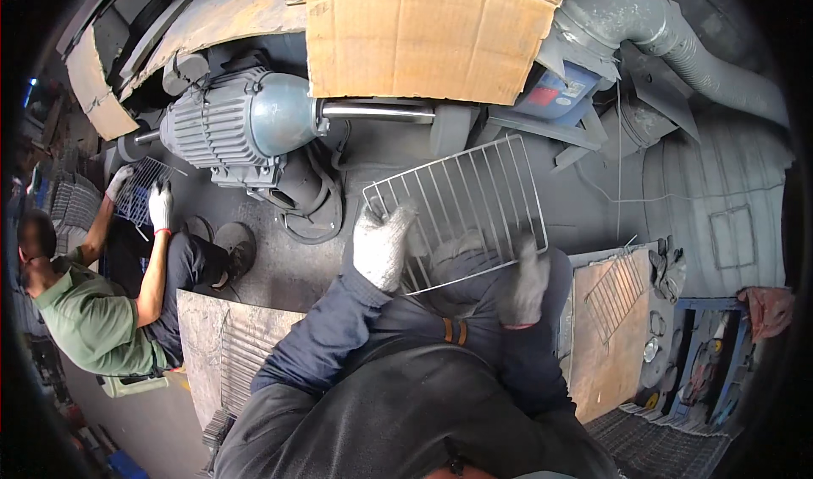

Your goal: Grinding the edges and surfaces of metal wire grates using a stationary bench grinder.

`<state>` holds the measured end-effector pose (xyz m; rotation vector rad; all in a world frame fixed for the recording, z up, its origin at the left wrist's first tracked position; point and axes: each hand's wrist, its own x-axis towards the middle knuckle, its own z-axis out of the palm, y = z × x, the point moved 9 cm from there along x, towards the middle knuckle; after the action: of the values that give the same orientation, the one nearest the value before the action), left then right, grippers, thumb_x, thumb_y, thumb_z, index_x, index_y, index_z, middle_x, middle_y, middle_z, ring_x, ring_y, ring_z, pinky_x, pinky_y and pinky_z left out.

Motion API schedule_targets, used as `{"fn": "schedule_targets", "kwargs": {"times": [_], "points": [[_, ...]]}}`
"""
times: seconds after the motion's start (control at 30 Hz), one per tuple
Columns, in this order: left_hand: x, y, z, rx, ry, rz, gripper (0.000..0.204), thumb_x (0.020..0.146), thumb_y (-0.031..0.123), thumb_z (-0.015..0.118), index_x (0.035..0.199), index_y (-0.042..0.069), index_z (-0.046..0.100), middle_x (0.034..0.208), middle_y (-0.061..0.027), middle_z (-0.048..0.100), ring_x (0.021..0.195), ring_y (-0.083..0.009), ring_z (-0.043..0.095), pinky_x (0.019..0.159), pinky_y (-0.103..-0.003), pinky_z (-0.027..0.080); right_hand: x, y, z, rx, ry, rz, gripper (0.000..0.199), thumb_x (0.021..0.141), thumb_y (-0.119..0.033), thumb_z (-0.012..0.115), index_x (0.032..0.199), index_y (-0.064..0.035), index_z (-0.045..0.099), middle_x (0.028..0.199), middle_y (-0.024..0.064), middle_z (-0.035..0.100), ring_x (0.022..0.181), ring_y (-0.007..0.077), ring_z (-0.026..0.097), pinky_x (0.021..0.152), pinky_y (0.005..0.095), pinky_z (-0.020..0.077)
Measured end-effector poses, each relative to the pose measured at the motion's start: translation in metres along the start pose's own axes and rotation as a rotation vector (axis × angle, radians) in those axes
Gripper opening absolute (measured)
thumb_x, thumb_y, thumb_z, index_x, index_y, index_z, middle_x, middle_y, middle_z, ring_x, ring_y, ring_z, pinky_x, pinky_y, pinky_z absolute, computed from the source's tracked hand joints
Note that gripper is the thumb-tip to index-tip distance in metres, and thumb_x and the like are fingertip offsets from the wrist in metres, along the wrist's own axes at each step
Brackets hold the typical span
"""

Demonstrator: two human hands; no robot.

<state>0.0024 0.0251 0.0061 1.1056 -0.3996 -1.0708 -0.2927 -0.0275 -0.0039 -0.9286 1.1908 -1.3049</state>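
Observation:
A rectangular wire rack [474,199] of thin silvery bars is tilted up in front of my lap. My left hand [381,246], in a whitish work glove, is closed around the rack's left end. My right hand [525,286], gloved too, is at the lower right corner of the rack. Motion smears its fingers, so I cannot tell whether they grip the wire. Beyond the rack, a grey motor [246,119] has a shiny shaft [381,110] leading to a dark wheel [450,129], partly covered by a cardboard sheet [432,34].
On my right, another wire rack [616,297] lies on a brown board [605,369]. More racks [241,356] rest on a board at my left. A co-worker [106,310] sits at far left, holding a rack in gloved hands. A duct [677,38] curves at upper right.

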Motion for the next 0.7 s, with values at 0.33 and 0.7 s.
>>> {"fn": "schedule_targets", "kwargs": {"times": [0.33, 0.7], "points": [[0.079, -0.039, 0.052, 0.340, -0.264, -0.219, 0.037, 0.097, 0.018, 0.077, 0.119, -0.001, 0.055, 0.084, -0.0064, 0.067, 0.063, -0.0135, 0.062, 0.054, -0.030, 0.054, 0.102, 0.007, 0.013, -0.177, -0.252, 0.197, 0.034, 0.099, -0.014, 0.071, 0.129, 0.0029, 0.066, 0.108, 0.0078, 0.072, 0.086, 0.0159, 0.067, 0.079, 0.0312, 0.0569], [0.088, 0.005, -0.066, 0.293, -0.059, -0.242, 0.032, 0.098, 0.024, 0.077, 0.109, 0.000, 0.060, 0.079, -0.0070, 0.066, 0.056, -0.0165, 0.065, 0.047, -0.032, 0.058, 0.087, 0.065, 0.110, -0.454, -0.321, 0.172, 0.031, 0.097, -0.025, 0.077, 0.082, 0.0014, 0.071, 0.067, -0.0001, 0.062, 0.061, 0.0118, 0.057, 0.056, 0.0336, 0.0469]]}}
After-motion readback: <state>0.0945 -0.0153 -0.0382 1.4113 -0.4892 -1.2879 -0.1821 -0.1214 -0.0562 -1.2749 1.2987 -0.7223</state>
